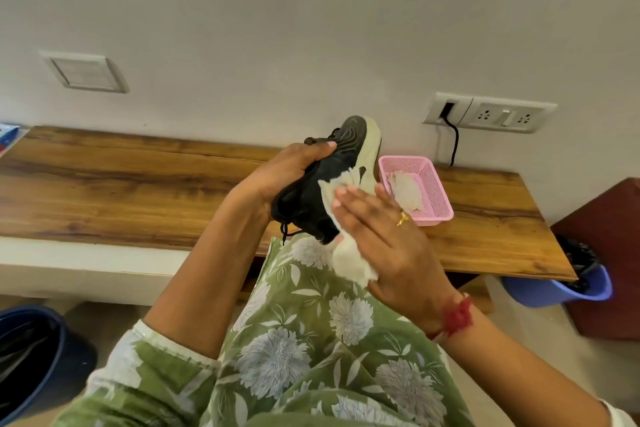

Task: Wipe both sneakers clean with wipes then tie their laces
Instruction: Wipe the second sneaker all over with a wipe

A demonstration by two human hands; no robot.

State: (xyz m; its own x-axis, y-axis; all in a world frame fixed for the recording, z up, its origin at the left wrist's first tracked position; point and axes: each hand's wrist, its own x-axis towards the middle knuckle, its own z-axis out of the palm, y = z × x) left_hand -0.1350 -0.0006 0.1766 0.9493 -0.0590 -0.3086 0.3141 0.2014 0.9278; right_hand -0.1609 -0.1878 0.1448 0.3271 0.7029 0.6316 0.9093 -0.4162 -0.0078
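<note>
- Bench [138,184]: wooden, running along the wall. The sneaker is hanging in the air over its front edge, toward the right end.
- Sneaker [341,159]: black upper, pale sole, toe pointing up at the wall, laces dangling loose. Judging it light, with a soft upper and a stiff sole. It is best taken round the midfoot, so the upper is not collapsing under wiping pressure.
- Basket [440,204]: pink, sitting near the bench's right end, carrying spare wipes.
- Left grip [287,173]: fingers and thumb curling round the sneaker's upper, bearing its weight.
- Right grip [384,243]: lying flat, fingers straight, pressing the wipe against the sneaker's side.
- Wipe [349,260]: white, limp, its lower part hanging free.
</note>
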